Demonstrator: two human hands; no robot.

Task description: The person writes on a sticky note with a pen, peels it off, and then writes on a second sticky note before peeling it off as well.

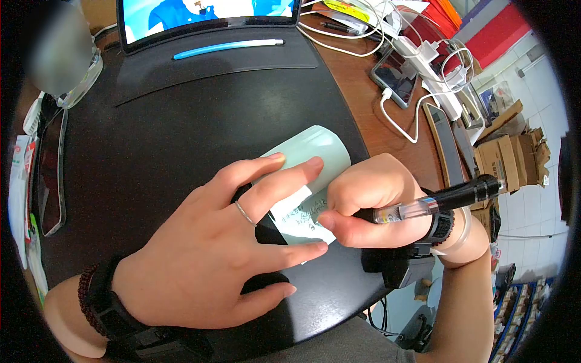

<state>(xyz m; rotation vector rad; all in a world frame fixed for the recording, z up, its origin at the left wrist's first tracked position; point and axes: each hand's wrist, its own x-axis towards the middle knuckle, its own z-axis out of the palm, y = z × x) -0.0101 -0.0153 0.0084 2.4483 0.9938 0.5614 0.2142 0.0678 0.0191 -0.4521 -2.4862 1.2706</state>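
Note:
My left hand (224, 236) lies spread with its fingers over a small pale-green sheet (330, 148) whose far end curls up. Handwriting shows on the lower, whiter part of the sheet, between my two hands. A ring sits on one of the left fingers. My right hand (375, 202) is closed around a black and clear pen (417, 207), its back end pointing right. The pen's tip is hidden behind the fingers, close to the writing. Beneath the sheet is a black desk mat (200, 130).
A tablet (212, 15) stands at the back, with a blue and white stylus (227, 48) before it. Phones (396, 75), white cables and a power strip (433, 81) lie at the right. Cardboard boxes (505, 160) are beyond. Glasses (54, 175) lie left.

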